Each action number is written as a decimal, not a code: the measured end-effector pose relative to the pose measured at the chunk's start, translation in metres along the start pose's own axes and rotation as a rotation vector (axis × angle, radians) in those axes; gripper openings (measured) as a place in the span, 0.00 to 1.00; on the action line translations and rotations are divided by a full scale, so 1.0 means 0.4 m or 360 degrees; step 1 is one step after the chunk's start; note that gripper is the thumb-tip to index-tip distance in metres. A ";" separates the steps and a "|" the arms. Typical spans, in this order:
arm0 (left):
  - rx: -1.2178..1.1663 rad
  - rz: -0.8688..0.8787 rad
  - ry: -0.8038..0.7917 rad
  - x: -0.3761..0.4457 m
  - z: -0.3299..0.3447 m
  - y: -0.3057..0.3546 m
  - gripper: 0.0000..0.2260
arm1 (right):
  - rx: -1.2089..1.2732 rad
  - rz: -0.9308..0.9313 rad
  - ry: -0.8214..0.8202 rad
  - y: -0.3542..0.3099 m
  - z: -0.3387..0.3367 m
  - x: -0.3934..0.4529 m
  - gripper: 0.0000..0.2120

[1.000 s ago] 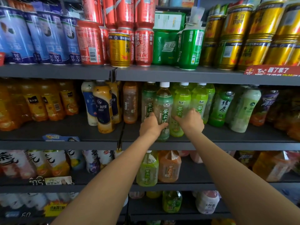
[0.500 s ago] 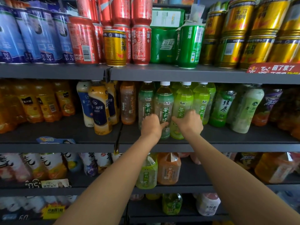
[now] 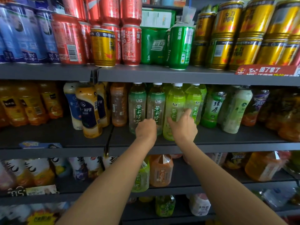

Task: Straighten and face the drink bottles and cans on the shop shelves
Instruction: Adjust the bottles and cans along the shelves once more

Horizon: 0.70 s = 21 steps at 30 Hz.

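L hand point(image 3: 146, 129): grip curled on dark-green tea bottle point(image 3: 155, 108), mid shelf point(image 3: 227, 146).
R hand point(image 3: 184, 125): grip wraps light-green bottle point(image 3: 174, 109) just right.

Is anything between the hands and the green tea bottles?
No. The left hand already holds a dark green tea bottle, and the right hand is round the light green tea bottle beside it.
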State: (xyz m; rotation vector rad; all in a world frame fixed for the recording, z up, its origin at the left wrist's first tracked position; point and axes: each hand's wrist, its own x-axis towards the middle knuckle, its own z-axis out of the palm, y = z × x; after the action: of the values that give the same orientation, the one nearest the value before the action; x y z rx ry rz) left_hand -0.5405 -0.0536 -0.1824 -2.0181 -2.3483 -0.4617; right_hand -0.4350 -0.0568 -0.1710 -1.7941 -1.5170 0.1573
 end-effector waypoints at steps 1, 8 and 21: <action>0.0000 0.0025 0.0019 -0.003 0.001 -0.006 0.09 | 0.0024 -0.0068 0.0085 0.006 -0.001 -0.019 0.20; 0.0133 0.0352 0.0367 -0.076 0.001 -0.094 0.15 | -0.0615 -0.0846 -0.0328 0.011 0.046 -0.090 0.18; 0.0576 0.0436 0.0322 -0.101 0.018 -0.158 0.29 | -0.0948 -0.0966 -0.0508 -0.023 0.104 -0.098 0.25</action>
State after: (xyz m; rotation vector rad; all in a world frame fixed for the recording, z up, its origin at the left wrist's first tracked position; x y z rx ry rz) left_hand -0.5935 -0.0991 -0.2107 -1.9703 -1.8447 -0.2005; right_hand -0.4760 -0.0723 -0.2089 -1.6825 -2.4632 -0.3603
